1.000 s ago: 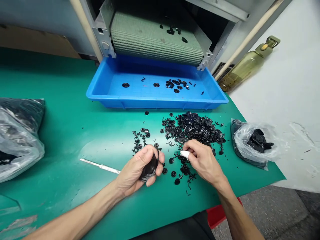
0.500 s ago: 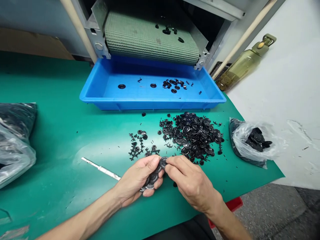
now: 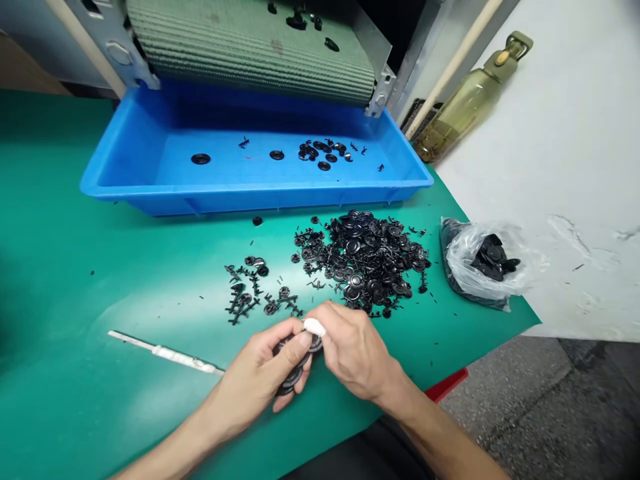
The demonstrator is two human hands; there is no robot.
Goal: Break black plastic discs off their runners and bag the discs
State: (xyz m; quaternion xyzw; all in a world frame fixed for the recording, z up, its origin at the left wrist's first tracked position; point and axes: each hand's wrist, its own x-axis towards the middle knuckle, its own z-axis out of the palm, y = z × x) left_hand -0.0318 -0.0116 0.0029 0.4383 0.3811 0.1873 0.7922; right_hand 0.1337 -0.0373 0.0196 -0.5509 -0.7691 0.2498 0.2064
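My left hand (image 3: pixel 270 363) is closed around several black round plastic discs (image 3: pixel 290 383), with its thumb pressed over them. My right hand (image 3: pixel 353 350) meets it at the upper end of the held discs. A white covering is on a digit of the right hand, probably the thumb, against the top disc (image 3: pixel 315 343). The right fingers curl at that disc's edge and partly hide it. Just beyond both hands lies a heap of black discs and small branched plastic pieces (image 3: pixel 370 260). A smaller scatter of black pieces (image 3: pixel 245 303) is to its left.
A thin tool with a white-wrapped handle (image 3: pixel 175 357) lies left of my hands. Behind the heap, a blue tray (image 3: pixel 250 197) sits under a green conveyor belt (image 3: pixel 240 60). To the right are a plastic bag of black parts (image 3: pixel 465 267) and a leaning bottle (image 3: pixel 470 100).
The view has shifted, so the surroundings appear farther left. My right hand has turned, and its white-covered digit now shows against the top disc. The left hand still holds the discs.
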